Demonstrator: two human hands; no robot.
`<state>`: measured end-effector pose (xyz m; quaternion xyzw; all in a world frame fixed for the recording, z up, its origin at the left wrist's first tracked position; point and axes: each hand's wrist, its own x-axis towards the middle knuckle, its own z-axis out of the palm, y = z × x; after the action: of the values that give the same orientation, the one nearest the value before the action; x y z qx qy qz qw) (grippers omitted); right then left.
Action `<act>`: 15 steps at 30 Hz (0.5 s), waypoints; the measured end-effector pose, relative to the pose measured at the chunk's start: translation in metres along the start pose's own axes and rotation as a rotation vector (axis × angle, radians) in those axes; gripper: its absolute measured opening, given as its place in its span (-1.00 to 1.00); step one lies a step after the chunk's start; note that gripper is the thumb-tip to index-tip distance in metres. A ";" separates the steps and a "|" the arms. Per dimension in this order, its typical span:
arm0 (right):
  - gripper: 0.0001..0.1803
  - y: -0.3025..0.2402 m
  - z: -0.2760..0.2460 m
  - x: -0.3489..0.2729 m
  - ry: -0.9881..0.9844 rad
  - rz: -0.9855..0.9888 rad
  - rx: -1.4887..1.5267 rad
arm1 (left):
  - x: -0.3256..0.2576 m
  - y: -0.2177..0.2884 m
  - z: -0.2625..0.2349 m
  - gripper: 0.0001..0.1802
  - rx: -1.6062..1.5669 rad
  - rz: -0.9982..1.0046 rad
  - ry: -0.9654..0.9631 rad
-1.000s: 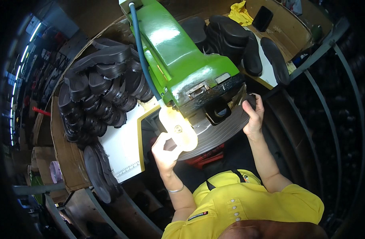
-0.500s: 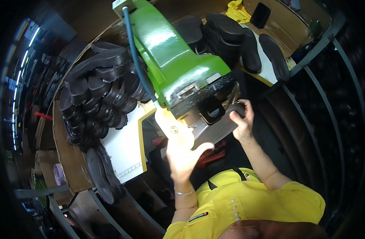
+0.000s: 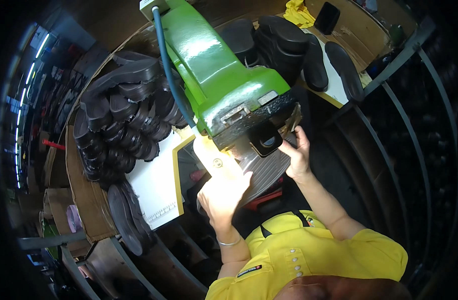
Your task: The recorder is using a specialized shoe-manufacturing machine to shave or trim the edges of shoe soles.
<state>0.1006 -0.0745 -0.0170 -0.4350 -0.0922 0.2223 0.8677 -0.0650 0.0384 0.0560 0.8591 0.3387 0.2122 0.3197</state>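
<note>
Under the head of a green machine [image 3: 224, 75] I hold a dark ribbed shoe sole [image 3: 267, 176]. My left hand [image 3: 222, 194] grips its near left part, thumb lying on the ribbed face and fingers hidden beneath. On the far right edge, my right hand [image 3: 298, 156] pinches the sole between thumb and fingers. A black bracket [image 3: 265, 142] on the machine covers part of the sole. Beside my left hand stands a brightly lit yellowish machine part [image 3: 213, 154]. Where the sole meets the machine is hidden.
Several dark soles with ragged edges [image 3: 124, 120] are heaped at the left inside cardboard [image 3: 84, 190]. More soles [image 3: 284, 40] stand behind the machine, by a yellow cloth [image 3: 299, 14]. A white board [image 3: 156, 185] lies left; metal rails [image 3: 404, 117] run along the right.
My left thumb has come down onto the sole, and that hand has closed on it. The sole has turned, its ribbed face showing more. My right hand has shifted slightly left.
</note>
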 end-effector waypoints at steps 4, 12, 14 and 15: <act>-0.60 -0.005 0.000 -0.005 -0.046 -0.045 -0.008 | -0.004 -0.008 0.007 -0.57 -0.118 0.046 -0.024; -0.64 -0.025 -0.008 0.015 -0.056 -0.026 0.006 | 0.008 -0.006 0.047 -0.69 0.137 0.344 0.171; -0.64 -0.022 -0.004 0.014 -0.054 -0.004 0.015 | 0.007 -0.013 0.043 -0.71 0.198 0.339 0.128; -0.64 -0.017 -0.001 0.010 -0.049 0.003 0.026 | 0.006 -0.016 0.040 -0.71 0.204 0.298 0.089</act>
<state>0.1152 -0.0793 -0.0039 -0.4181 -0.1099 0.2354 0.8705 -0.0444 0.0357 0.0181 0.9175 0.2414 0.2595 0.1806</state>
